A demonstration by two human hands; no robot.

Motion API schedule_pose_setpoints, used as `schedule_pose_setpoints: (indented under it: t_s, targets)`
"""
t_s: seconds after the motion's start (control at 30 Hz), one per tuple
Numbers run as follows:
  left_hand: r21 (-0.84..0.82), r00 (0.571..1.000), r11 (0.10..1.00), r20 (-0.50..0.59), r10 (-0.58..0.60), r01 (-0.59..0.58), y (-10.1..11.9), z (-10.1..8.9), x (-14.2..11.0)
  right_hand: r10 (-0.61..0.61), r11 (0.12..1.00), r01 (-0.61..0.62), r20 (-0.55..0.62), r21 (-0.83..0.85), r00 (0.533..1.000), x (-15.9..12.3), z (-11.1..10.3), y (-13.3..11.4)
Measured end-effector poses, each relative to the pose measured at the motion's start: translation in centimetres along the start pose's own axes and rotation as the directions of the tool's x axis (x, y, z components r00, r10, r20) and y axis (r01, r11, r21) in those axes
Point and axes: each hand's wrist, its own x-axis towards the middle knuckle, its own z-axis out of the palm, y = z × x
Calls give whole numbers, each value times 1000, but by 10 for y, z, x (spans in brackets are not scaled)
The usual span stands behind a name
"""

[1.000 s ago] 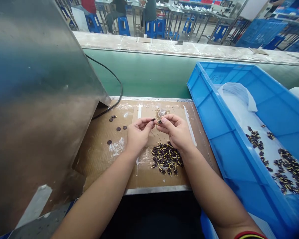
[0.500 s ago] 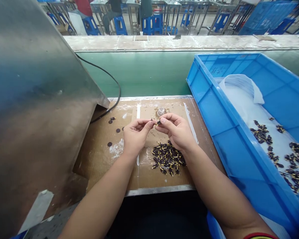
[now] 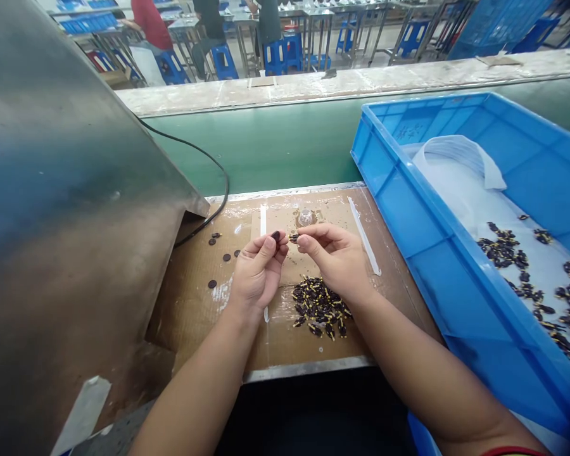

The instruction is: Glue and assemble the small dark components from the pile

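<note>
Currently my left hand (image 3: 255, 273) pinches a dark brown, flat, round disc (image 3: 276, 235) between thumb and fingers, while my right hand (image 3: 337, 256) pinches a small black-and-yellow piece (image 3: 293, 238) just beside it. From this grip, a heap of similar black-and-yellow pieces (image 3: 317, 306) lies at five o'clock on brown cardboard (image 3: 285, 351), and a blue plastic crate (image 3: 420, 231) stands at three.

This looks like a factory workshop: behind, people (image 3: 151, 25) are at rows of metal-legged tables (image 3: 185, 24) with blue stools (image 3: 223, 59); nearer are a metal casing (image 3: 85, 190), a cardboard-covered worktop (image 3: 190, 323) with heaped small parts (image 3: 316, 304), and a blue crate (image 3: 432, 253) holding many more.
</note>
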Motion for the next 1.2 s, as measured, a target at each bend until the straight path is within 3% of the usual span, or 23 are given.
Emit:
schedule_pose_setpoints:
  t_s: [0.3, 0.77, 0.97, 1.07, 1.2]
  targets:
    - [42, 999, 999, 23, 33, -34, 1, -2, -1, -137, 986, 142, 53, -92, 989, -6, 5, 3]
    - [116, 995, 990, 60, 78, -85, 2, 2, -4, -156, 962, 167, 64, -217, 986, -6, 3, -1]
    - [171, 991, 976, 35, 130, -134, -1, 1, -5, -275, 873, 312, 150, -376, 950, -5, -2, -2]
    - [271, 976, 938, 21, 218, -216, -5, -1, -6, -313, 825, 361, 180, -434, 932, -5, -4, -2]
    - [469, 936, 817, 71, 344, -336, -5, -1, -11, -357, 802, 398, 177, -446, 917, -3, -5, 1]
